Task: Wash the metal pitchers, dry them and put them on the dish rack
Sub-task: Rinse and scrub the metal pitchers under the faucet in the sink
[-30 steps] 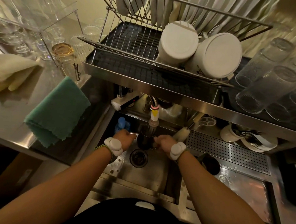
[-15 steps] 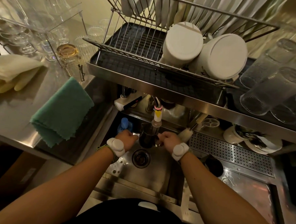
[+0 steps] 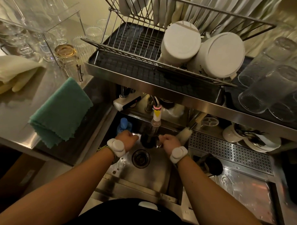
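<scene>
A dark metal pitcher is held over the steel sink, right under the faucet nozzle. My left hand grips its left side with fingers closed. My right hand holds its right side, near the handle. A second metal pitcher stands to the right of the sink on the steel counter. The dish rack sits on the shelf above, its left part bare of dishes.
Two white containers and plates fill the rack's right and back. Glasses lie at the right. A teal cloth and yellow gloves rest on the left counter. A perforated drain tray sits right of the sink, and the drain is below the pitcher.
Both hands stay on the pitcher under the faucet with almost no shift. The view has drifted slightly, moving the scene a little to the right.
</scene>
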The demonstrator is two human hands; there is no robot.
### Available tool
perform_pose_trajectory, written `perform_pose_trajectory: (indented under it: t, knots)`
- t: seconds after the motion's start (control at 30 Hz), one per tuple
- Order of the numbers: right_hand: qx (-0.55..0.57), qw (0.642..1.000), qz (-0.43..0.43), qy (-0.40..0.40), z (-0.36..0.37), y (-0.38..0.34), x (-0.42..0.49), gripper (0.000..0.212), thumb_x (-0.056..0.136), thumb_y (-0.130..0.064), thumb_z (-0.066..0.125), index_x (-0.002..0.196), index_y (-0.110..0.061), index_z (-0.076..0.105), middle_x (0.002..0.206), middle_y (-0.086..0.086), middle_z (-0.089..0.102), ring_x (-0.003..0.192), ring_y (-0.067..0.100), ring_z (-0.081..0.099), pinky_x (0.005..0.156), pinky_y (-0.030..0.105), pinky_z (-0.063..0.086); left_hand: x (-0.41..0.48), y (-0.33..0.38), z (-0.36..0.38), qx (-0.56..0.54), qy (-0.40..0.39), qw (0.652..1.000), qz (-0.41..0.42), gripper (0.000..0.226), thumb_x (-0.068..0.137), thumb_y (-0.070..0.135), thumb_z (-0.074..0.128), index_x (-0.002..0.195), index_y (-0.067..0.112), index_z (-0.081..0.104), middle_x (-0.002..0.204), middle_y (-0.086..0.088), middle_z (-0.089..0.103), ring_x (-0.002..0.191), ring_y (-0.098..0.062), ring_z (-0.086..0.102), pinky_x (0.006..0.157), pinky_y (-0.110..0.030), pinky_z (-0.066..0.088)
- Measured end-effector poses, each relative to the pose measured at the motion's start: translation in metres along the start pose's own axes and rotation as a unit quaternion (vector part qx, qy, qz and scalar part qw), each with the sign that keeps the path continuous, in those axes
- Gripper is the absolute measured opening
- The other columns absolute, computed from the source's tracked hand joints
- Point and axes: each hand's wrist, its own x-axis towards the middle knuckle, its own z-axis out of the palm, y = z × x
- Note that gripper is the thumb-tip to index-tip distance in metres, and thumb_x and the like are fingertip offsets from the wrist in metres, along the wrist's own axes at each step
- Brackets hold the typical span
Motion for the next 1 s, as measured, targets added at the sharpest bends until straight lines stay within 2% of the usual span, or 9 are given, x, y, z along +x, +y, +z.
perform_pose_trajectory:
  t: [0.07,0.17,0.27,0.5,0.63,0.73,0.83,0.9,1.0]
  knots:
    - [-0.003,1.0,0.011,0.011,0.001,0.0,0.002,0.034,0.097,-0.023,0.057,0.064,-0.015,0.06,0.071,0.005,0.06,0.072,0.02,0.055,0.076,0.029,0.044,-0.001,0.001,0.0,-0.003,-0.005,1.0,0.002,0.027,0.093,0.026,0.059,0.076,0.004,0.059,0.076,-0.017,0.059,0.074,-0.027,0.056,0.068,-0.033,0.043]
    - [0.044,0.999,0.015,-0.003,0.005,-0.001,0.002,0.033,0.096,-0.02,0.06,0.063,-0.018,0.062,0.072,0.003,0.062,0.077,0.021,0.056,0.081,0.035,0.045,-0.001,0.002,-0.001,-0.001,-0.012,1.0,0.003,0.028,0.093,0.026,0.058,0.077,0.003,0.061,0.079,-0.021,0.062,0.075,-0.028,0.058,0.07,-0.035,0.046]
    - [0.052,0.998,0.028,0.024,0.006,0.002,0.001,0.035,0.095,-0.025,0.06,0.061,-0.018,0.06,0.072,0.006,0.061,0.074,0.022,0.056,0.076,0.034,0.044,0.0,0.002,-0.001,0.001,-0.007,1.0,0.004,0.027,0.094,0.026,0.058,0.076,0.006,0.057,0.076,-0.016,0.056,0.072,-0.024,0.053,0.067,-0.031,0.039]
    - [0.079,0.996,0.034,0.033,0.007,0.013,-0.004,0.032,0.096,-0.024,0.059,0.065,-0.015,0.061,0.071,0.004,0.061,0.069,0.016,0.055,0.066,0.026,0.043,-0.001,-0.001,0.0,-0.002,-0.014,1.0,0.001,0.028,0.093,0.024,0.059,0.073,0.005,0.054,0.073,-0.015,0.054,0.07,-0.024,0.051,0.065,-0.031,0.038]
    - [0.083,0.996,0.033,0.027,0.005,0.018,-0.005,0.031,0.096,-0.026,0.059,0.068,-0.013,0.063,0.075,0.008,0.062,0.073,0.02,0.056,0.074,0.032,0.045,-0.002,0.001,0.001,-0.002,-0.02,1.0,0.005,0.026,0.092,0.023,0.058,0.074,0.005,0.058,0.074,-0.017,0.057,0.071,-0.025,0.054,0.067,-0.032,0.04]
    - [0.122,0.99,0.056,0.046,0.003,0.02,-0.007,0.028,0.096,-0.02,0.06,0.068,-0.014,0.062,0.079,0.008,0.062,0.077,0.021,0.056,0.081,0.036,0.048,-0.003,0.003,0.003,0.0,-0.022,1.0,0.011,0.027,0.092,0.024,0.058,0.073,0.005,0.057,0.072,-0.017,0.055,0.07,-0.025,0.053,0.066,-0.034,0.039]
    - [0.111,0.992,0.047,0.019,0.004,0.025,-0.01,0.031,0.096,-0.02,0.061,0.065,-0.015,0.061,0.068,0.002,0.061,0.068,0.015,0.056,0.068,0.027,0.046,-0.003,0.002,0.005,-0.002,-0.027,1.0,0.015,0.028,0.092,0.021,0.057,0.07,0.004,0.054,0.07,-0.018,0.051,0.068,-0.024,0.05,0.065,-0.034,0.037]
    - [0.115,0.992,0.052,0.029,0.004,0.028,-0.012,0.029,0.096,-0.023,0.061,0.068,-0.016,0.062,0.071,0.001,0.062,0.07,0.015,0.057,0.07,0.025,0.046,-0.003,0.002,0.007,-0.001,-0.031,0.999,0.016,0.029,0.092,0.021,0.057,0.069,0.004,0.052,0.069,-0.017,0.049,0.066,-0.024,0.048,0.063,-0.034,0.036]
    - [0.116,0.992,0.044,0.034,0.006,0.031,-0.012,0.032,0.096,-0.018,0.061,0.065,-0.02,0.062,0.065,-0.005,0.062,0.066,0.012,0.056,0.06,0.013,0.048,-0.004,0.002,0.008,0.007,-0.031,0.999,0.019,0.029,0.092,0.022,0.058,0.07,0.004,0.052,0.069,-0.017,0.049,0.066,-0.024,0.047,0.063,-0.034,0.035]
